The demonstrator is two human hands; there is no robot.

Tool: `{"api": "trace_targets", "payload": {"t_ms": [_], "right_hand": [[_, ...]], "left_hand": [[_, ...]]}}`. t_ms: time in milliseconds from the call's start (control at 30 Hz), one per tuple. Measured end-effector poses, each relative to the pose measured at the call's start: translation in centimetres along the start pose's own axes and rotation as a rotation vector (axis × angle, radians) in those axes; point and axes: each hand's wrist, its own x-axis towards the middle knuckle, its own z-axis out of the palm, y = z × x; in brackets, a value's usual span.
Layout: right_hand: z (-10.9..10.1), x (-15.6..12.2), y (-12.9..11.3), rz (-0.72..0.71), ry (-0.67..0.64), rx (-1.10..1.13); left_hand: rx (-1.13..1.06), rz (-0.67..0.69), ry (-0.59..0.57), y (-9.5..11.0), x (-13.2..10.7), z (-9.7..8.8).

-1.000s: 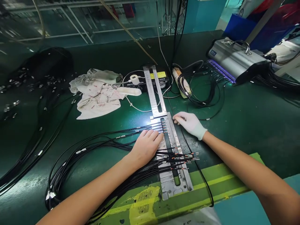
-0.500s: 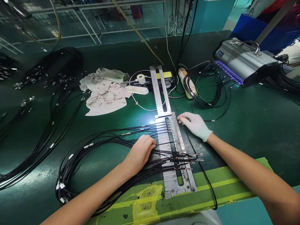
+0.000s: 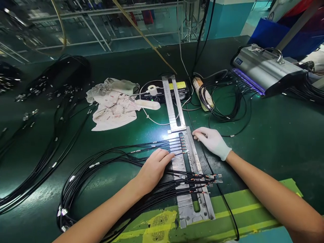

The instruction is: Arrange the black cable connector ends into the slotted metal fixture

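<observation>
A slotted metal fixture lies lengthwise before me, with several black cables laid side by side across its upper part. My bare left hand rests at the fixture's left edge, thumb and fingers closed on a thin black cable whose end lies over the slot. Just beyond the right edge, my gloved right hand has its fingertips pinched together; what they hold, if anything, is too small to make out. Below my left hand a loose bundle of black cables crosses the fixture, its stripped ends and small metal connectors sticking out to the right.
Behind the fixture stand a black control box and a white lamp beside a crumpled cloth. A silver machine with purple light sits at the back right, a bottle nearer. More cable bundles lie left.
My left hand has moved right with its cable, whose end has drawn in beside the others over the slot. My right hand stays pinched near the same spot; the view has shifted slightly.
</observation>
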Motion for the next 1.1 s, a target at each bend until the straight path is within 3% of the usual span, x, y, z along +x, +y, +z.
{"api": "trace_targets", "payload": {"t_ms": [200, 400, 733, 867, 1000, 1100], "right_hand": [[-0.2, 0.1, -0.3, -0.004, -0.004, -0.001], [-0.2, 0.3, -0.2, 0.0, -0.007, 0.0], [0.0, 0.4, -0.2, 0.057, -0.011, -0.015], [0.0, 0.3, -0.3, 0.047, -0.029, -0.03], [0.1, -0.9, 0.4, 0.071, -0.053, -0.115], [1.3, -0.5, 1.1, 0.093, 0.029, -0.181]], "left_hand": [[0.077, -0.001, -0.12, -0.6, 0.5, -0.4], [0.117, 0.037, -0.137, -1.0, 0.9, -0.1], [0.027, 0.059, 0.001, -1.4, 0.7, 0.7], [0.151, -0.007, 0.073, -1.0, -0.5, 0.8], [0.284, -0.099, 0.048, 0.5, -2.4, 0.7], [0.361, -0.108, 0.018, 1.2, -3.3, 0.6]]}}
